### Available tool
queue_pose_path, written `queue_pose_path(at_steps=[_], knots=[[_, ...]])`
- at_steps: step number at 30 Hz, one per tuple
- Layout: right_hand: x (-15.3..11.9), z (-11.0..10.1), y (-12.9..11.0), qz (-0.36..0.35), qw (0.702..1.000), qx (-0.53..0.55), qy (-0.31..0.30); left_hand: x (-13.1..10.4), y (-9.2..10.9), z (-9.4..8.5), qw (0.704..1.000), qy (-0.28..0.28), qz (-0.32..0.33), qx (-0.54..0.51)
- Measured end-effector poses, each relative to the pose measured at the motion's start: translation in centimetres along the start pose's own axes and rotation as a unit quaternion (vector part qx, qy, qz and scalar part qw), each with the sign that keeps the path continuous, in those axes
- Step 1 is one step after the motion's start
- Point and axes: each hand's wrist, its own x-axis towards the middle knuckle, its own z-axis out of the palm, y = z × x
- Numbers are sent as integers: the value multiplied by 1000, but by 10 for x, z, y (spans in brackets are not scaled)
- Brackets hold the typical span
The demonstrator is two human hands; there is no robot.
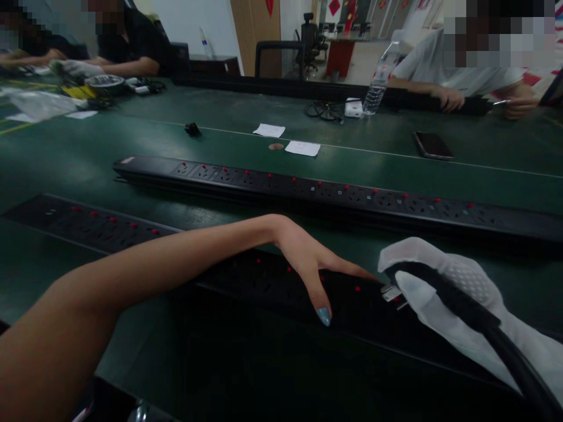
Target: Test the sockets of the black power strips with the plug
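Note:
My bare left hand (304, 256) lies across a long black power strip (264, 281), gripping it between the thumb on the near side and fingers toward the far side. The other fingers are mostly hidden behind the hand. My right hand (461, 287), in a white dotted glove, is closed around a black plug (413, 275) on a thick cable (514, 346). The plug's metal prongs point left and sit just above the strip's sockets; whether they touch I cannot tell. Red dots mark the row of sockets.
A second black power strip (308, 184) lies parallel behind. Farther back are paper slips (302, 148), a phone (433, 145), a water bottle (382, 79), a white adapter (353, 108) and a small black part (192, 129). People sit across the green table (211, 138).

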Motion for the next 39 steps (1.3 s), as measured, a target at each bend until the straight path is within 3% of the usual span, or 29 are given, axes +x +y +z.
queue_pose_path(at_steps=[3,7,12,17,22,29,34,36,39], knots=[[5,0,-3,67,992,95,-43,-10,1,-2,999,-11,-25,33],[13,8,-14,97,983,131,-84,-21,1,-5,997,-20,-41,69],[28,20,-23,4,992,-36,-119,-20,-3,-5,997,-8,-16,76],[33,22,-29,-97,968,-148,-178,-17,-9,-3,998,-27,23,51],[20,29,-36,-120,953,-253,-119,-18,-12,-4,998,-4,13,59],[24,36,-26,-154,978,-119,-75,-12,-17,-4,998,-18,26,46],[24,40,-24,-155,983,-101,-15,-10,-21,-2,999,-40,17,10],[23,42,-24,-149,983,-107,-17,-11,-21,-1,1000,-23,10,-10],[23,43,-23,-147,982,-115,-15,-14,-19,3,998,51,14,-16]])
